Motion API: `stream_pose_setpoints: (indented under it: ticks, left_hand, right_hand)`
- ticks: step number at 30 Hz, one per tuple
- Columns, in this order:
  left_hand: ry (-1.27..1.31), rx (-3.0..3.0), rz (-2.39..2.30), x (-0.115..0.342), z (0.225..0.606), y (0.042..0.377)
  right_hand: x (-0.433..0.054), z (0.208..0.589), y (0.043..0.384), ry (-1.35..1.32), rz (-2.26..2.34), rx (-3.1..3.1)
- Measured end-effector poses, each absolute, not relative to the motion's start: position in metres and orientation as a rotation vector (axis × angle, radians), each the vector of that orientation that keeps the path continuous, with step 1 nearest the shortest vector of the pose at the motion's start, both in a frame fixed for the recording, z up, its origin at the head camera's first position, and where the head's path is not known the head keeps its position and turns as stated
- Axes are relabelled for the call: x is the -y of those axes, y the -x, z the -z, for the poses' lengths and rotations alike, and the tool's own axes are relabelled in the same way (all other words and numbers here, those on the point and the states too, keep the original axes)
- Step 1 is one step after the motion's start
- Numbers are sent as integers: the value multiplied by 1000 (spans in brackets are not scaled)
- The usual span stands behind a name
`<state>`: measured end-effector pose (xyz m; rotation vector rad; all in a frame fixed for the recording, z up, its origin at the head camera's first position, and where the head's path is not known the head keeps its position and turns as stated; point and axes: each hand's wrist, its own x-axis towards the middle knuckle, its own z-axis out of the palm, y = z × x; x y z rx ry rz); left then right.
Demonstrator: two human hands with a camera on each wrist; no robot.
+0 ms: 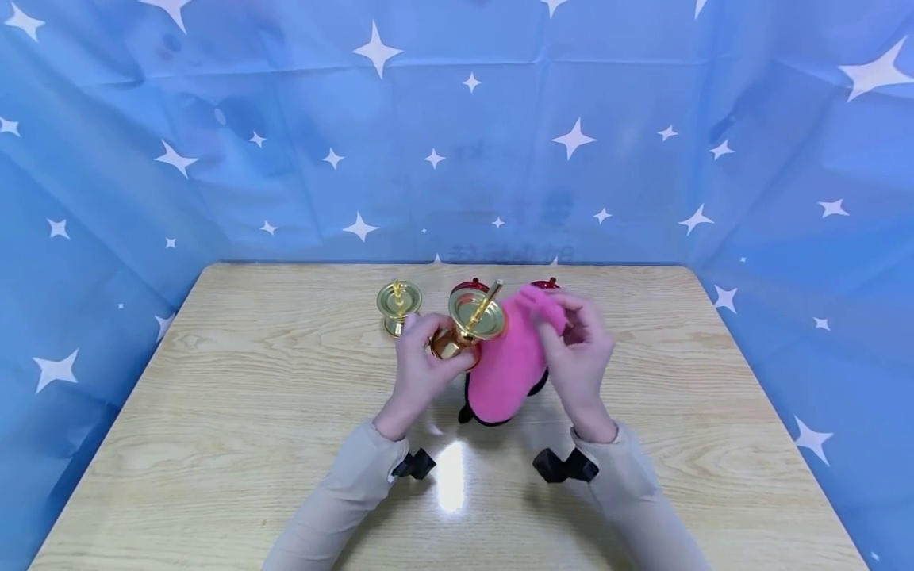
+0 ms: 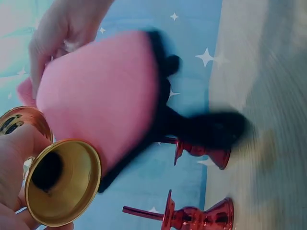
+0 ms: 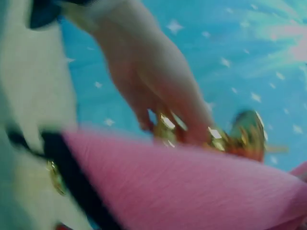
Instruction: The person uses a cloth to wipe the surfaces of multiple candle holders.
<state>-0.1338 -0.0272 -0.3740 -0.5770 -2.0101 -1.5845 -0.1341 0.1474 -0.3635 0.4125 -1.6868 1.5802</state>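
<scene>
My left hand (image 1: 417, 369) grips a shiny gold candlestick (image 1: 450, 344) by its lower part, tilted, with its dish and thin stem pointing up and right. In the left wrist view, its hollow base (image 2: 81, 191) faces the camera. My right hand (image 1: 584, 361) pinches the upper end of a soft pink cloth (image 1: 507, 377) with black edging and black strap-like ends. The cloth hangs down beside the candlestick and overlaps it in the head view. Blurred in the right wrist view, the cloth (image 3: 192, 189) covers part of the gold candlestick.
A second gold candlestick (image 1: 398, 299) stands upright on the wooden table (image 1: 286, 396), left of the hands. Behind the cloth stand two red candlesticks (image 2: 218, 214), mostly hidden in the head view. A blue star-patterned curtain (image 1: 464, 190) surrounds the table's back and sides.
</scene>
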Motion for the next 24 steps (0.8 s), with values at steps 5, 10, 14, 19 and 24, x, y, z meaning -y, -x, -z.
stream_pose_setpoints:
  ticks: [5,10,14,19,24]
  left_hand:
    - [623,2005,1587,24,375,131]
    - [577,2001,1636,22,374,132]
    - [555,1978,1652,24,372,134]
    - [563,1984,1642,25,374,135]
    - [553,1989,1652,26,379,135]
  right_hand:
    - [-143,357,138,-228,-1809,1499]
    - [-132,359,128,-206,-2109,1463]
    - [-130,360,123,-479,-2046,1625]
    - [-132,362,123,-783,-1784,1825]
    - [-138,364,129,-888,-1353,2012]
